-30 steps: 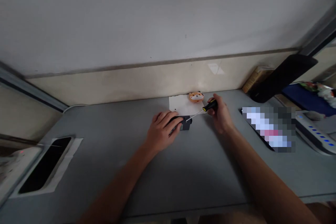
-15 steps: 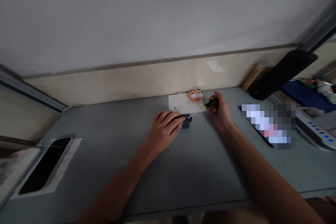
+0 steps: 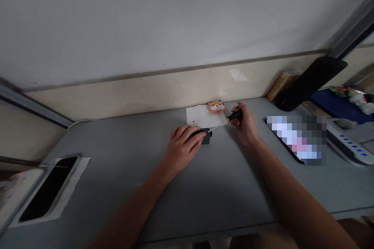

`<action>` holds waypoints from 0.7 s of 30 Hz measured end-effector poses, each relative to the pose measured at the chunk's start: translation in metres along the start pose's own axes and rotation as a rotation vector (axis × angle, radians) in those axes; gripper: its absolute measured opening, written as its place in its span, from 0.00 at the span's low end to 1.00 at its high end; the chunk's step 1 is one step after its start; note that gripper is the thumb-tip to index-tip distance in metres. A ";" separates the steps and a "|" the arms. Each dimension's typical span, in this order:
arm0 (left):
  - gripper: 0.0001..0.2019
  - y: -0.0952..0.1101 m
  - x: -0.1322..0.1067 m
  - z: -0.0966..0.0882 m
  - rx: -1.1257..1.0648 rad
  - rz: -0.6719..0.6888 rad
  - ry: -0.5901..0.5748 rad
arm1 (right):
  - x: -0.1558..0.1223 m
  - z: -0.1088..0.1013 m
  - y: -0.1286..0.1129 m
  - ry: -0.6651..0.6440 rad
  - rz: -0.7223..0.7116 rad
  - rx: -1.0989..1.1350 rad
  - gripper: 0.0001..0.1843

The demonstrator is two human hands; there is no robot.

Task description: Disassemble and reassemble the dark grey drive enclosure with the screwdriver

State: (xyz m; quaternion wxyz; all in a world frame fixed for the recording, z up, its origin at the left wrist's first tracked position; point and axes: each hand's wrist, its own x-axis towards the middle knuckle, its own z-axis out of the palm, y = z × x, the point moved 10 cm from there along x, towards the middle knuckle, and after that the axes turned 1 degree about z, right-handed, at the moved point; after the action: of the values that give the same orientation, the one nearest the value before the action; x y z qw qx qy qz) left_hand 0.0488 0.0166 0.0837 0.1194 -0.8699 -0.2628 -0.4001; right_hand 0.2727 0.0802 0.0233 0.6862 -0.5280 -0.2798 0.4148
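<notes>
On the grey desk, a small black box-shaped device lies under the fingers of my left hand, which is closed on it and covers its left part. A round knob-like piece sticks out at its right side. My right hand is wrapped around the black and yellow handle of a screwdriver. The thin metal shaft slants down to the left, and its tip meets the top of the device. Just behind lies a white sheet of paper with a tiny dark speck on it. An orange animal-face case rests on the paper's far right corner.
To the right are a phone with a blurred screen, a white power strip with blue lights, a black cylinder and a book. At far left, a dark-screened phone lies on white paper. A wall rises behind the desk.
The view has shifted slightly. Both hands keep their places, with the screwdriver tip still at the device.
</notes>
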 end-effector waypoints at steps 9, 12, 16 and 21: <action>0.09 0.000 0.001 0.001 -0.010 0.002 -0.003 | 0.001 0.000 0.004 -0.005 0.019 0.016 0.24; 0.09 0.000 0.001 0.000 -0.016 -0.005 0.002 | 0.000 0.001 0.006 -0.001 0.030 0.034 0.24; 0.08 -0.002 0.001 -0.001 -0.043 -0.026 0.017 | -0.001 0.001 0.008 0.017 0.045 0.047 0.23; 0.07 -0.004 0.001 -0.001 -0.055 -0.049 0.022 | 0.000 -0.001 0.010 0.024 0.056 0.064 0.20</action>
State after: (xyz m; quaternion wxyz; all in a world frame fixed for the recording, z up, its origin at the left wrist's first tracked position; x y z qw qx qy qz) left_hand 0.0465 0.0196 0.0847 0.0885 -0.8616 -0.2713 -0.4197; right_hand 0.2703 0.0805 0.0136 0.6941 -0.5184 -0.2431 0.4364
